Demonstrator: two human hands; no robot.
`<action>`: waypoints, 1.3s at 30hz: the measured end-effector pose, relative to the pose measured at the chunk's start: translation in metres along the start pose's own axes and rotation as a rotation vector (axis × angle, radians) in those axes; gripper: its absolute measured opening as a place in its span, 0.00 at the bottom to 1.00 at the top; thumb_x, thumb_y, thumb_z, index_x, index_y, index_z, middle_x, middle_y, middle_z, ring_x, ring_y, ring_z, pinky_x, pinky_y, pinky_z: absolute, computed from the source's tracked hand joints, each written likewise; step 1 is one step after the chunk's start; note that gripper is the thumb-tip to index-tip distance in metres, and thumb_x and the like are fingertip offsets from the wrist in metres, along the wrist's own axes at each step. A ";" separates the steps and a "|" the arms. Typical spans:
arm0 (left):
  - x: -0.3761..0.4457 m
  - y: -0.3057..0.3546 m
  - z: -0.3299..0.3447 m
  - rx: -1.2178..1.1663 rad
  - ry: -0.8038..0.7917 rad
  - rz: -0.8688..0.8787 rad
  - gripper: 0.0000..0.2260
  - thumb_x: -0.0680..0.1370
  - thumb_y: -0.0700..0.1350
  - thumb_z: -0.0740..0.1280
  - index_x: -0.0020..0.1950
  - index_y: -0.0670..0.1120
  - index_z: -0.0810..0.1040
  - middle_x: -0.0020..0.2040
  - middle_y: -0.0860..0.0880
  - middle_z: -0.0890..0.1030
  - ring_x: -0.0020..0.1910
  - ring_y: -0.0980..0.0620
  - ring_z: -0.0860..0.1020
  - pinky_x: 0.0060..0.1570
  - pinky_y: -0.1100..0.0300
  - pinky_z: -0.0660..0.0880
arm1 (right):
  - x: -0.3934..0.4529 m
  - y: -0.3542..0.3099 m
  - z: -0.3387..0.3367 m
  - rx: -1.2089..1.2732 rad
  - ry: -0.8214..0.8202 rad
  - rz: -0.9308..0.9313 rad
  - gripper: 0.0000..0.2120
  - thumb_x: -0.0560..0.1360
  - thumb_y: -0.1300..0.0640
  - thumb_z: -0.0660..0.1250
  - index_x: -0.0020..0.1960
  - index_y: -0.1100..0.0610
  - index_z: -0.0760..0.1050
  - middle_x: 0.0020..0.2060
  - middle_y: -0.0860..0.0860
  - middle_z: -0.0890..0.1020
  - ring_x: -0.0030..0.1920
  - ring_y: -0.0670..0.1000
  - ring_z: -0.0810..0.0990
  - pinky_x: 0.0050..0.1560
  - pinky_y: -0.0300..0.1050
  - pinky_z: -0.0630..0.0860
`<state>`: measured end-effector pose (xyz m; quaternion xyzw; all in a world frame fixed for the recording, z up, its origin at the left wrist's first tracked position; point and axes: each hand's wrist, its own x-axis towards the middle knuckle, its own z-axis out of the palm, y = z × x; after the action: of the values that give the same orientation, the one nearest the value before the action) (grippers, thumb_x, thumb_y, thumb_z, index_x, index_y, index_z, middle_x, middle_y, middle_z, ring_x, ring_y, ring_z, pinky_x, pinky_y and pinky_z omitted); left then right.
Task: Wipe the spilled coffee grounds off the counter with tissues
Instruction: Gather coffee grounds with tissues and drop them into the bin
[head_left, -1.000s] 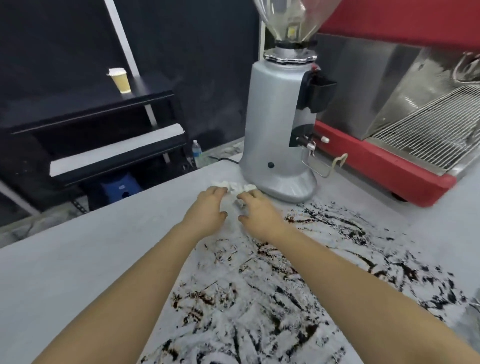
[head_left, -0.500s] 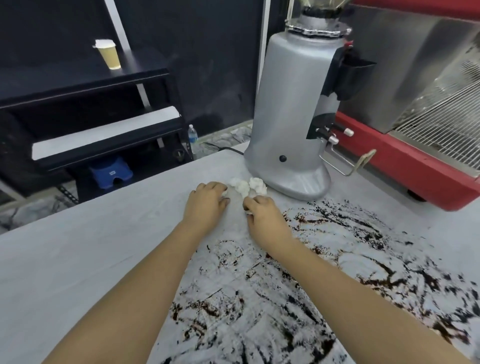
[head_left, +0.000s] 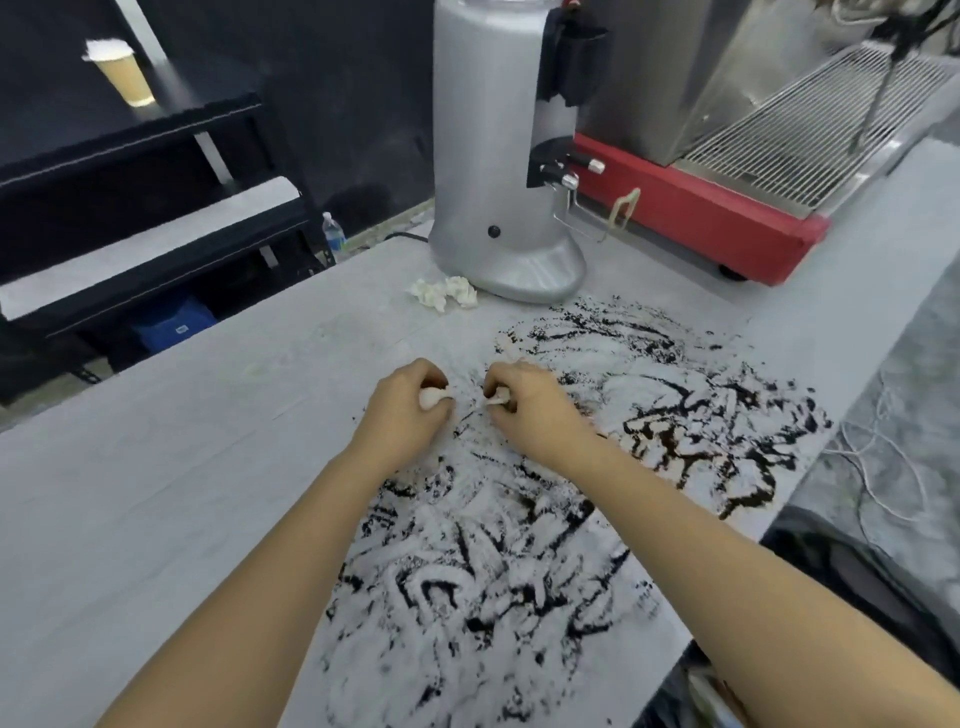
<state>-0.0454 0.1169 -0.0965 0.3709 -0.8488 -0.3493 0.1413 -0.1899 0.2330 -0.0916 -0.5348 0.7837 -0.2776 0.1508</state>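
I have a wad of tissue in each hand: my left hand (head_left: 408, 410) is curled round a white wad (head_left: 434, 397) and my right hand (head_left: 530, 410) pinches a smaller wad (head_left: 497, 399). Both hands rest close together on the table (head_left: 156, 493), at the far left edge of the spilled coffee grounds (head_left: 519, 519). The grounds lie smeared in dark streaks from just beside my hands out to the right edge and down toward the near edge.

To wipe well, I judge I should press each wad flat rather than drag with a tight ball, so more tissue meets the surface. Sweeping inward from the clean left side toward the middle would gather the grounds into one heap instead of spreading them. The right and near edges are close to the mess, so I should pull strokes away from them. Spare crumpled tissues (head_left: 444, 293) sit far off, beside the grinder (head_left: 493, 156), for when these fill up.
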 end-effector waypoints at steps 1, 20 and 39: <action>-0.009 0.012 0.007 -0.018 -0.027 0.026 0.11 0.76 0.45 0.70 0.57 0.51 0.77 0.55 0.53 0.80 0.53 0.54 0.77 0.54 0.57 0.75 | -0.015 0.005 -0.006 0.019 0.025 0.020 0.08 0.72 0.64 0.69 0.48 0.54 0.74 0.43 0.50 0.74 0.41 0.49 0.73 0.41 0.43 0.70; -0.135 0.218 0.245 -0.090 -0.731 0.577 0.07 0.76 0.47 0.71 0.54 0.50 0.82 0.50 0.56 0.81 0.51 0.57 0.77 0.52 0.61 0.73 | -0.362 0.165 -0.106 0.096 0.530 0.836 0.07 0.69 0.59 0.74 0.46 0.52 0.83 0.41 0.46 0.81 0.43 0.45 0.78 0.49 0.41 0.76; -0.173 0.193 0.435 0.378 -1.248 0.511 0.37 0.74 0.47 0.73 0.78 0.47 0.58 0.73 0.45 0.69 0.69 0.44 0.70 0.66 0.54 0.70 | -0.432 0.276 -0.037 0.194 -0.209 1.223 0.40 0.69 0.58 0.74 0.76 0.54 0.58 0.70 0.54 0.70 0.68 0.56 0.69 0.67 0.47 0.69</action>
<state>-0.2460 0.5477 -0.2699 -0.0919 -0.8782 -0.2992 -0.3617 -0.2527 0.7174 -0.2531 0.0021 0.9003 -0.1573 0.4058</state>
